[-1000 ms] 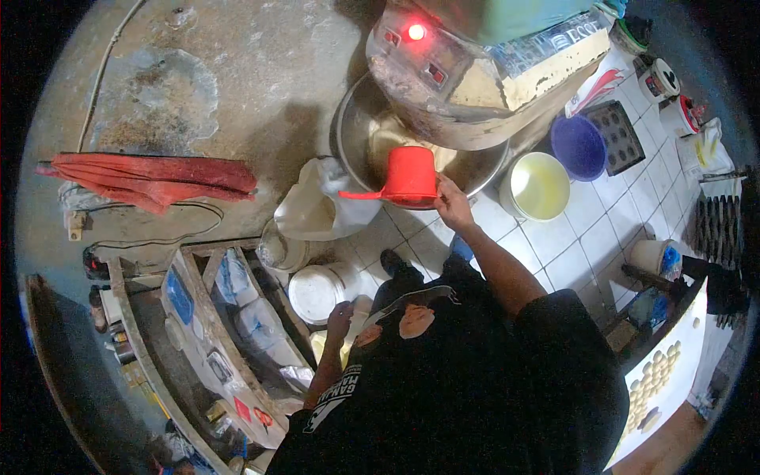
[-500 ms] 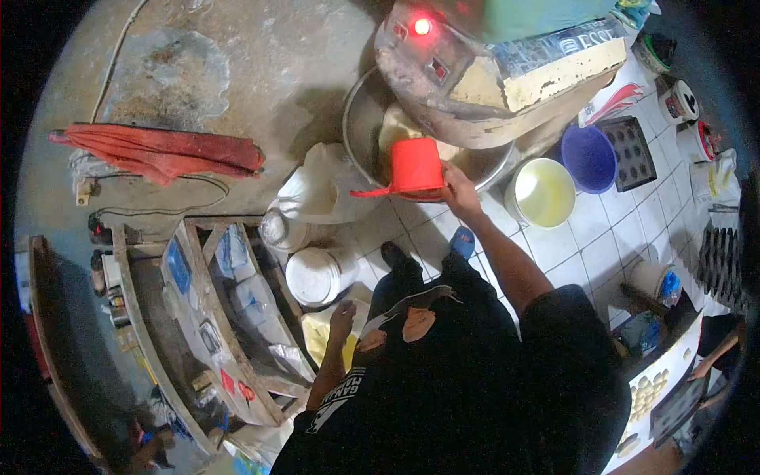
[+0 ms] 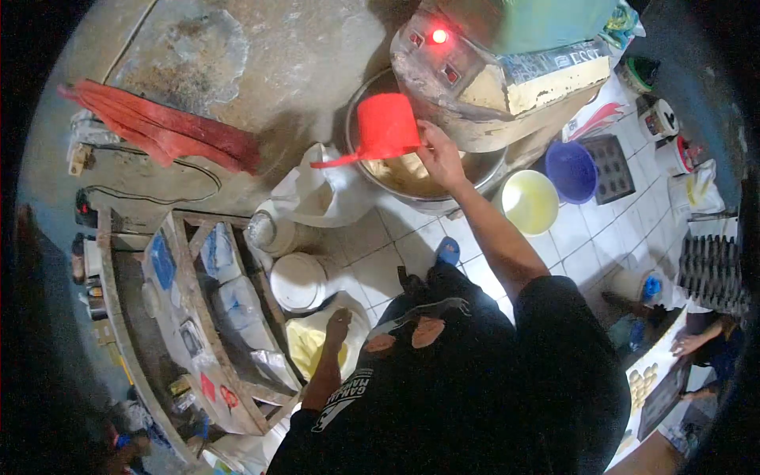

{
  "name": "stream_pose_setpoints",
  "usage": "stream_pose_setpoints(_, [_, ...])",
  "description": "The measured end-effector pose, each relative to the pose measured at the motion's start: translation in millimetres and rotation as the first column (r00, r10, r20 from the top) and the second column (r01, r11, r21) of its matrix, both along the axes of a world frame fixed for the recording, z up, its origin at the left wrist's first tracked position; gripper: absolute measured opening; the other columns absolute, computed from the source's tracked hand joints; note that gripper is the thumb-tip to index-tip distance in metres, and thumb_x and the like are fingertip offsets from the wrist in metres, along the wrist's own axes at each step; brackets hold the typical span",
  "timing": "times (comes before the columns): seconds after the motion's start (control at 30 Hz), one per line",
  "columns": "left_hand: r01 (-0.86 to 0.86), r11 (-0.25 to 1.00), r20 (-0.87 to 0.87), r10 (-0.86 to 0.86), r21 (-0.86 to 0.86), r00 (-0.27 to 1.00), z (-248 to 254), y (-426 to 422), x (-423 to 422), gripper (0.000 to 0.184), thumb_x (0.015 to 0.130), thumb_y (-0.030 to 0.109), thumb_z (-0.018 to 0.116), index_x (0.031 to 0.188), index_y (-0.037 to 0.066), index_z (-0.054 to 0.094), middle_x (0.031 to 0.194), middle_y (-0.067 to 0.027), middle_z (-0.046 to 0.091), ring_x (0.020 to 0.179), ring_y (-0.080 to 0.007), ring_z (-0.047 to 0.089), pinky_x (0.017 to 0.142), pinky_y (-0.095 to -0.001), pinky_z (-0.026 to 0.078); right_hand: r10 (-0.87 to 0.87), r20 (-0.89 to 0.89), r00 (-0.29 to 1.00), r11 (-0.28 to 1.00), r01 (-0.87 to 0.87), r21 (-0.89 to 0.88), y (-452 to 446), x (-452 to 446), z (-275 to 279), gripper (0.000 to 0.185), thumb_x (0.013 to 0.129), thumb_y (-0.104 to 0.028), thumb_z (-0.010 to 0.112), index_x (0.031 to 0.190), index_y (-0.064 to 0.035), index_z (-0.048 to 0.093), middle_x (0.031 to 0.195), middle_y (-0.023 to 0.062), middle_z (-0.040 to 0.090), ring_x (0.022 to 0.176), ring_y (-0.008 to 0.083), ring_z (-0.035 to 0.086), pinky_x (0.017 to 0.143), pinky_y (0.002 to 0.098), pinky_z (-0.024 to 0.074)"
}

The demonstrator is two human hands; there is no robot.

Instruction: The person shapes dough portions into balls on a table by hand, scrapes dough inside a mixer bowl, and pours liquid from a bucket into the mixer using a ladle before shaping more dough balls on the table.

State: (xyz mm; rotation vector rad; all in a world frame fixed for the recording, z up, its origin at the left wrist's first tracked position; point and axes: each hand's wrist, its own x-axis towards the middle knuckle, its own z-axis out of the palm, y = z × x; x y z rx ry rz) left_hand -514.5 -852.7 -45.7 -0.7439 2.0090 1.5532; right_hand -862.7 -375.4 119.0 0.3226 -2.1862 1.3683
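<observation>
My right hand (image 3: 441, 154) grips a red plastic dipper (image 3: 386, 125) on the side away from its long handle, which points left. The dipper is above a large metal mixing bowl (image 3: 434, 207) at a mixer (image 3: 455, 103). Pale dough (image 3: 400, 170) shows in the bowl, partly covered by the dipper and the mixer head. What the dipper contains is hidden. My left hand (image 3: 339, 325) hangs low with its fingers curled, nothing visible in them. Below it stands an open white sack (image 3: 360, 313) with yellow material inside.
Right of the bowl are a cream bucket (image 3: 530, 203), a purple tub (image 3: 571, 172) and a moulded tray (image 3: 608, 168). A lidded white bucket (image 3: 298, 283) and wooden shelving (image 3: 229, 348) are at left. Another person's hand (image 3: 690, 343) is by a table with dough pieces (image 3: 643, 386).
My right hand and the dipper have shifted left and slightly up relative to the bowl, exposing more dough below the dipper. My left hand remains low and curled. The camera view has moved.
</observation>
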Motion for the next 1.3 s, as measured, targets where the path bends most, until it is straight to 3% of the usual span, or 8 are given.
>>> stream_pose_setpoints(0.4, [0.28, 0.957, -0.011, -0.282, -0.074, 0.959, -26, 93, -44, 0.032, 0.1, 0.027, 0.067, 0.117, 0.001, 0.07, 0.098, -0.0082, 0.072, 0.086, -0.019, 0.068, 0.08, -0.037, 0.056, 0.675, 0.554, 0.488, 0.452, 0.32, -0.833, 85, 240, -64, 0.041, 0.098, -0.013, 0.075, 0.137, -0.0029, 0.067, 0.131, 0.0122, 0.072, 0.116, 0.0255, 0.072, 0.104, 0.0433, 0.0589])
stream_pose_setpoints(0.53, [0.67, 0.706, -0.342, -0.703, -0.23, 0.624, -48, 122, -56, 0.031, 0.098, 0.024, 0.066, 0.119, 0.001, 0.069, 0.101, -0.0075, 0.072, 0.093, -0.0159, 0.064, 0.083, -0.0339, 0.055, 0.484, 0.681, 0.549, 0.273, 0.645, -0.714, 174, 322, -151, 0.026, 0.097, -0.007, 0.071, 0.122, -0.003, 0.07, 0.097, 0.0054, 0.071, 0.084, 0.0199, 0.067, 0.072, 0.0309, 0.0549])
stream_pose_setpoints(0.6, [0.584, 0.812, -0.2, -0.572, -0.004, 0.795, -35, 160, -67, 0.031, 0.097, 0.021, 0.067, 0.121, 0.001, 0.068, 0.106, -0.0094, 0.071, 0.093, -0.0162, 0.065, 0.081, -0.0343, 0.055, 0.552, 0.561, 0.617, 0.294, 0.485, -0.823, 243, 355, -205, 0.029, 0.101, -0.003, 0.063, 0.13, -0.0007, 0.065, 0.118, 0.0116, 0.073, 0.106, 0.0283, 0.073, 0.095, 0.0423, 0.0607])
stream_pose_setpoints(0.8, [0.504, 0.863, 0.312, -0.466, -0.048, 0.828, -9, 306, -94, 0.037, 0.107, 0.029, 0.064, 0.137, 0.007, 0.065, 0.123, -0.0077, 0.072, 0.104, -0.0208, 0.071, 0.084, -0.0373, 0.058, -0.171, 0.866, 0.469, 0.28, 0.866, -0.414, 409, 316, -317, 0.011, 0.095, -0.008, 0.065, 0.1, -0.0004, 0.07, 0.087, 0.0113, 0.072, 0.078, 0.0236, 0.074, 0.067, 0.0345, 0.0625])
stream_pose_setpoints(0.87, [0.865, 0.376, -0.06, -0.924, -0.332, 0.379, -50, 330, -108, 0.034, 0.11, 0.023, 0.06, 0.137, 0.005, 0.064, 0.124, -0.0096, 0.072, 0.108, -0.0216, 0.071, 0.09, -0.0373, 0.058, -0.293, 0.905, 0.308, 0.268, 0.935, -0.232, 468, 284, -332, 0.013, 0.092, -0.012, 0.068, 0.098, -0.0002, 0.071, 0.088, 0.0122, 0.075, 0.075, 0.0232, 0.073, 0.069, 0.0376, 0.0625])
stream_pose_setpoints(0.97, [0.809, 0.565, 0.057, -0.813, -0.161, 0.579, 3, 450, -136, 0.03, 0.112, 0.015, 0.054, 0.137, 0.002, 0.064, 0.127, -0.0122, 0.071, 0.108, -0.0222, 0.071, 0.094, -0.0365, 0.057, -0.483, 0.874, 0.053, 0.446, 0.874, 0.193, 525, 231, -259, 0.02, 0.087, -0.016, 0.075, 0.103, -0.0037, 0.074, 0.091, 0.0114, 0.077, 0.076, 0.0213, 0.074, 0.075, 0.0394, 0.0614])
stream_pose_setpoints(1.07, [0.805, 0.584, 0.005, -0.809, -0.105, 0.588, 33, 528, -172, 0.052, 0.106, 0.026, 0.066, 0.149, -0.001, 0.055, 0.148, -0.0198, 0.062, 0.132, -0.0302, 0.062, 0.113, -0.0416, 0.047, -0.074, 0.624, 0.778, 0.527, 0.561, -0.638, 492, 211, -328, 0.028, 0.096, -0.021, 0.071, 0.119, -0.0065, 0.073, 0.105, 0.0165, 0.077, 0.094, 0.0264, 0.074, 0.082, 0.0408, 0.0607])
stream_pose_setpoints(1.3, [0.828, 0.085, -0.592, -0.74, -0.554, -0.319, 180, 752, -162, 0.084, 0.11, 0.064, 0.036, 0.164, 0.0, 0.037, 0.173, -0.0239, 0.03, 0.161, -0.0456, 0.021, 0.13, -0.0594, 0.014, -0.018, 0.758, 0.652, 0.773, 0.49, -0.403, 376, 251, -27, 0.028, 0.099, -0.022, 0.062, 0.118, -0.0027, 0.068, 0.127, 0.0151, 0.066, 0.121, 0.0282, 0.061, 0.102, 0.0436, 0.0497])
